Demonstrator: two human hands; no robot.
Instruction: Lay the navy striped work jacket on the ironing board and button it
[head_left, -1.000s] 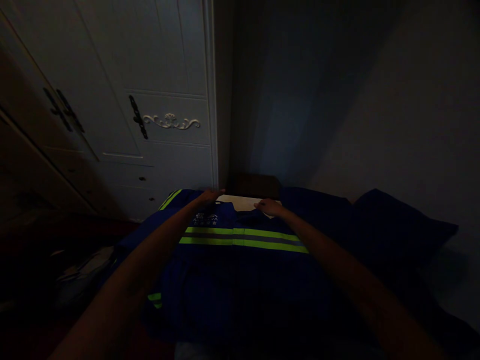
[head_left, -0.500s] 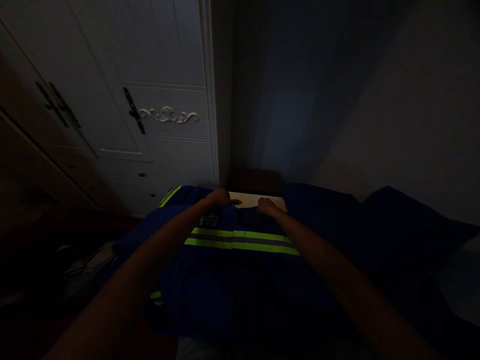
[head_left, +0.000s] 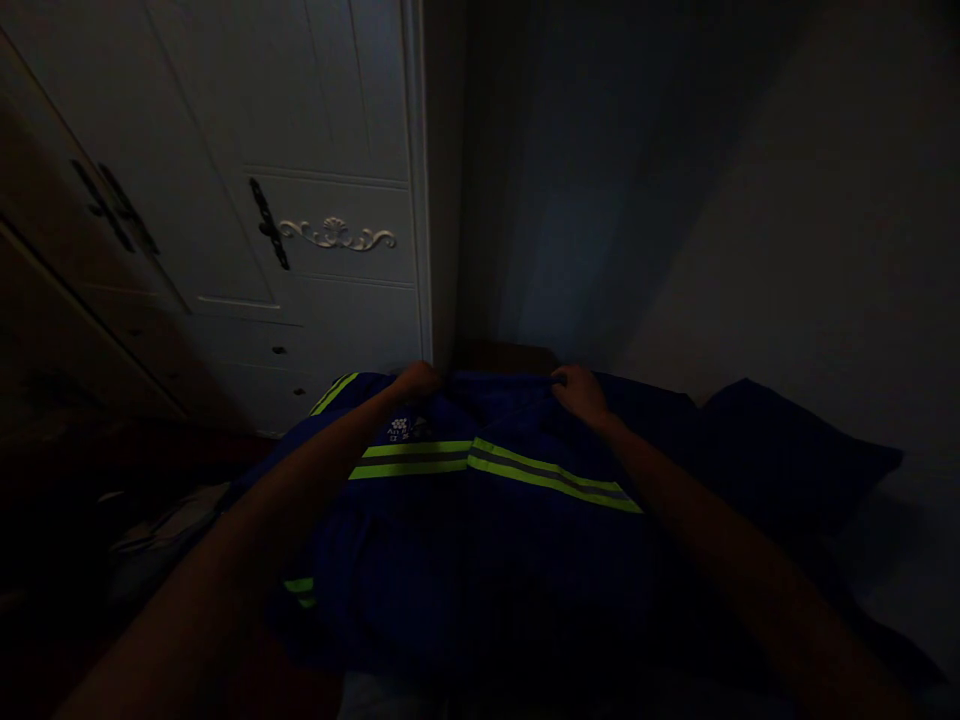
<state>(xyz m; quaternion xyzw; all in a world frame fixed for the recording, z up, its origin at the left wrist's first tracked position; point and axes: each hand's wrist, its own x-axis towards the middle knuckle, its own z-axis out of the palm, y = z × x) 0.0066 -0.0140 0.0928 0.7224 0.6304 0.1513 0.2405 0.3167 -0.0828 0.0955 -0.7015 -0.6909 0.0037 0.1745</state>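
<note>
A dark blue work jacket (head_left: 420, 560) with yellow-green and grey reflective bands lies spread out in front of me. A small white print shows on its chest. My left hand (head_left: 418, 380) is closed on the jacket's top edge near the collar, with its fingertips mostly hidden. On the other side, my right hand (head_left: 581, 392) pinches the same edge between thumb and fingers. Between the two hands the blue cloth is drawn out in a nearly straight line. Dim light hides the jacket's lower part.
A white wardrobe (head_left: 345, 330) with dark handles and a carved ornament stands at the left, close beyond my left hand. A brown object (head_left: 510, 357) sits behind the jacket. More dark blue cloth (head_left: 780, 450) lies at the right, against the wall (head_left: 825, 250).
My hands have moved apart and slightly up, stretching the collar edge. The pale flat surface seen between them is now covered by blue cloth. The right reflective band has tilted.
</note>
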